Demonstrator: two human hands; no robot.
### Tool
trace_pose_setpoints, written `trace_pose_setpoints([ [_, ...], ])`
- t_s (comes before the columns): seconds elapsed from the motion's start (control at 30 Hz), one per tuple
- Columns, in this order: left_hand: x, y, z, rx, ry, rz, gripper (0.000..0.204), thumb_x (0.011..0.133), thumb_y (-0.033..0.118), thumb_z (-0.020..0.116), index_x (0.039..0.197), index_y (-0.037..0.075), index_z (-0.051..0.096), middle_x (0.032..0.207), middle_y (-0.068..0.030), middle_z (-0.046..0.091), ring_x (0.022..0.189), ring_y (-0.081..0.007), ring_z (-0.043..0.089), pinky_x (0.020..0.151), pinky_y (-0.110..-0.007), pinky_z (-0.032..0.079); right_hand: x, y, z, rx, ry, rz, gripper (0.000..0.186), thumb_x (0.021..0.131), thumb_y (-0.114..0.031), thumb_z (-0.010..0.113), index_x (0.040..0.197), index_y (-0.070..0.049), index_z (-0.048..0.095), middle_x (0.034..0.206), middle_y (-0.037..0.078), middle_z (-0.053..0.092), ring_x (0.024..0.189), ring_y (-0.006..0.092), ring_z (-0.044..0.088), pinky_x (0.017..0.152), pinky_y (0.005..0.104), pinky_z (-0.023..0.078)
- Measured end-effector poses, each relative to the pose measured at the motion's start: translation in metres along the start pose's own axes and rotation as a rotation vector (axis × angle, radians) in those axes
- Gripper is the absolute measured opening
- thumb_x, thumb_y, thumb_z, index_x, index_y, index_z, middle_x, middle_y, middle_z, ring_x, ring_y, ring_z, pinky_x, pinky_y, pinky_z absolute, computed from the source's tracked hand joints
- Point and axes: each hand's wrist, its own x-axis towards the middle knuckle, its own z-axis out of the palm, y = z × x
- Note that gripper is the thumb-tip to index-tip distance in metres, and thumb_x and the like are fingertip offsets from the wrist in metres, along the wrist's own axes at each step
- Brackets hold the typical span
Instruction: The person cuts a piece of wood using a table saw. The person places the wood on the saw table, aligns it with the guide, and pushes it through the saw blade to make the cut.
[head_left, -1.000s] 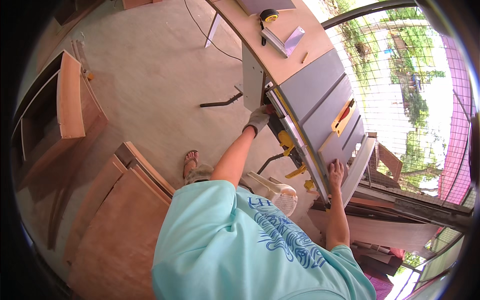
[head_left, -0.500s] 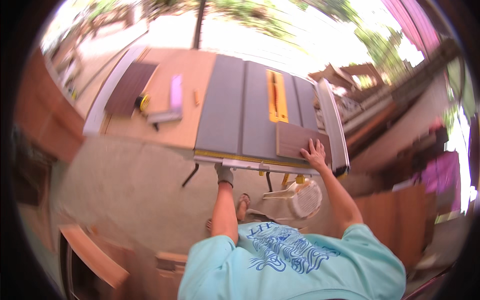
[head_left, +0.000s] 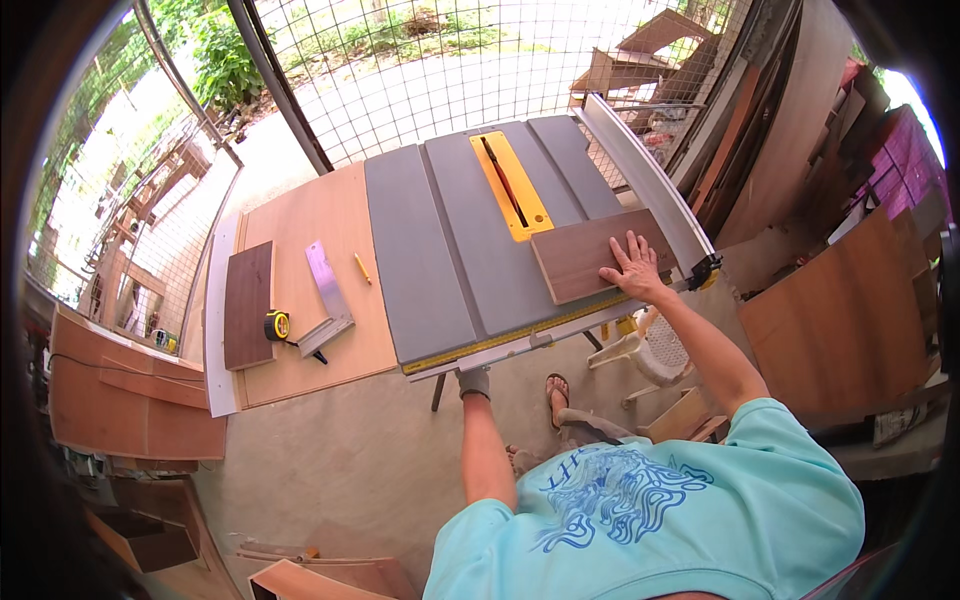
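My bare right hand (head_left: 638,268) lies with fingers spread on a brown wooden board (head_left: 572,262). The board rests on the grey table saw top (head_left: 405,255), at its front right, with one end near the long metal fence (head_left: 655,180). Just beyond the board is the yellow throat plate (head_left: 532,218) with the blade slot (head_left: 505,182); whether the blade turns cannot be told. My left hand (head_left: 474,382), in a grey glove, reaches to the saw's front edge below the rail (head_left: 500,349). The table edge hides its fingers.
On the light wood side panel (head_left: 300,220) lie a darker board (head_left: 250,310), a tape measure (head_left: 277,324), a try square (head_left: 322,280) and a pencil (head_left: 362,268). A white plastic stool (head_left: 660,350) stands under the right side. Wire mesh (head_left: 400,70) rises behind; wood sheets (head_left: 840,320) lean at right.
The view has turned and become sharper. My right hand stays on the board and my left at the front edge; the board shows no clear shift on the saw top.
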Motion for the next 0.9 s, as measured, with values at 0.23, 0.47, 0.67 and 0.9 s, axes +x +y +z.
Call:
trace_pose_setpoints([
  [0.23, -0.072, 0.031, 0.022, 0.823, -0.321, 0.198, 0.030, 0.099, 0.025, 0.063, 0.119, 0.004, 0.070, 0.113, -0.0154, 0.075, 0.100, -0.0309, 0.072, 0.088, -0.044, 0.058, -0.005, -0.016, -0.016, -0.031, -0.029, -0.015, 0.093, 0.095, -0.079, 0.047, 0.168, -0.024, 0.028, 0.174, 0.023, 0.011, 0.160, 0.0449, 0.010, 0.127, 0.0577, 0.012],
  [0.47, -0.269, 0.263, 0.264, 1.228, -0.653, 0.774, 0.036, 0.097, 0.021, 0.062, 0.132, 0.012, 0.068, 0.125, -0.0164, 0.072, 0.115, -0.0373, 0.068, 0.102, -0.050, 0.053, -0.002, 0.044, -0.023, -0.071, 0.194, -0.166, 0.070, 0.096, -0.061, 0.061, 0.149, -0.015, 0.056, 0.150, 0.023, 0.047, 0.149, 0.0440, 0.033, 0.121, 0.0563, 0.028],
  [0.67, -0.193, 0.248, 0.344, 1.447, -0.194, 1.007, 0.055, 0.097, 0.039, 0.064, 0.146, 0.015, 0.061, 0.154, -0.0129, 0.055, 0.150, -0.0357, 0.040, 0.124, -0.062, 0.023, 0.007, 0.063, -0.010, 0.010, 0.198, -0.288, 0.067, 0.107, -0.056, 0.041, 0.162, -0.017, 0.040, 0.169, 0.021, 0.029, 0.157, 0.0464, 0.021, 0.127, 0.0610, 0.016],
  [0.9, -0.175, 0.207, 0.381, 1.589, -0.163, 0.882, 0.058, 0.101, 0.050, 0.057, 0.149, 0.019, 0.059, 0.163, -0.0044, 0.047, 0.154, -0.0349, 0.036, 0.122, -0.068, 0.017, 0.022, 0.093, -0.015, 0.092, 0.164, -0.340, 0.060, 0.109, -0.042, 0.038, 0.160, -0.013, 0.042, 0.172, 0.018, 0.025, 0.159, 0.0455, 0.017, 0.130, 0.0558, 0.012],
])
